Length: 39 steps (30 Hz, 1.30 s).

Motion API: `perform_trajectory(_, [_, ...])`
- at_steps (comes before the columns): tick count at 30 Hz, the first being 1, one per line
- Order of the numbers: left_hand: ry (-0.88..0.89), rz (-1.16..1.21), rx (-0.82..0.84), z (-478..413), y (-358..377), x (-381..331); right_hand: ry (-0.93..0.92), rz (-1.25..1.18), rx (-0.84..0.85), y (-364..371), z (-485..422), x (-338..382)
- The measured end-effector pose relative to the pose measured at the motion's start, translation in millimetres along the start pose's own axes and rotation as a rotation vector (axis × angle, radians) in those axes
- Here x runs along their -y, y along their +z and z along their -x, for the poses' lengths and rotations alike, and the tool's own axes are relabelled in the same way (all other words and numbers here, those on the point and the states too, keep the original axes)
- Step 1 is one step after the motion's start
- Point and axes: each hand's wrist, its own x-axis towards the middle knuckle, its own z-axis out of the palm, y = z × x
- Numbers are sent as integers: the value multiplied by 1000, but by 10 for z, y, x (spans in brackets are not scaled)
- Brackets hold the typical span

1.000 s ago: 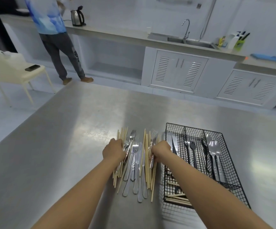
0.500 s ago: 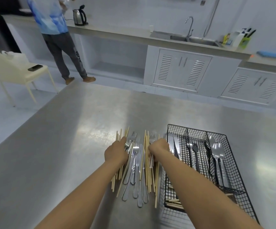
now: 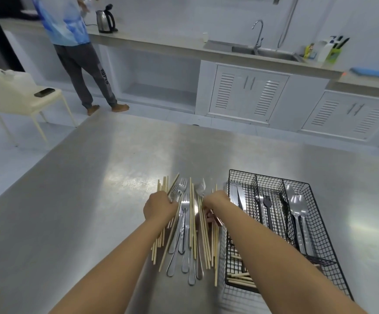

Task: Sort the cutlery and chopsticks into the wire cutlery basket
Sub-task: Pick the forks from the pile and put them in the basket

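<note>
Both my hands rest on the pile [image 3: 188, 232] beside the basket [image 3: 320, 252]. The left hand [image 3: 159, 208] is curled on chopsticks; the right hand [image 3: 214, 203] hides its fingers, so I cannot tell. I'd pinch one kind only.

what the view hides

the fingers of the left hand [image 3: 160, 208] and right hand [image 3: 215, 201] curl under, out of sight, so any grasp on the cutlery pile [image 3: 187, 232] is unclear. the right forearm covers part of the wire basket [image 3: 320, 225]. the standing person [image 3: 70, 41] is cut off at the top edge.
</note>
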Motion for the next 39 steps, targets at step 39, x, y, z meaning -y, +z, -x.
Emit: perform_trajectory(39, [-280, 227, 110, -81, 23, -54, -166, -88, 44, 386, 371, -330])
